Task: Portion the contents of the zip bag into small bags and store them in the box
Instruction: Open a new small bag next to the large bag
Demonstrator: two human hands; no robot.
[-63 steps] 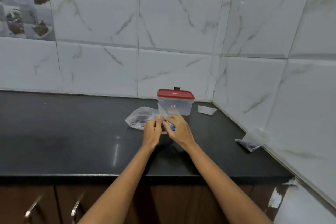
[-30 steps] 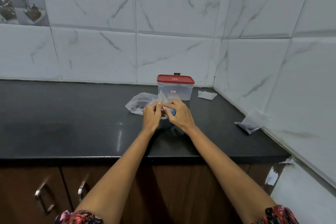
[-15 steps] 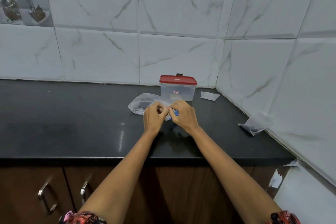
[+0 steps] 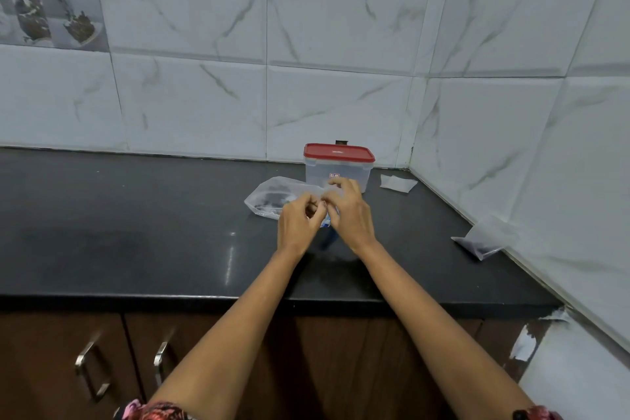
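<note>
Small clear plastic bag (image 4: 326,215) being pinched by both hands, left hand (image 4: 297,222) and right hand (image 4: 347,211), over black tabletop (image 4: 136,232), before red-lidded clear box (image 4: 337,165).

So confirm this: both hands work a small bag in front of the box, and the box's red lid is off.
Not quite. The head view shows the red lid on the box. Both hands, left and right, do work a small bag in front of it.

A single wide-angle view from a camera on the person's head, looking forward and down along both forearms toward a black countertop (image 4: 136,215) in a tiled corner (image 4: 414,112). The counter's middle lies nearest; walls bend at the edges.
</note>
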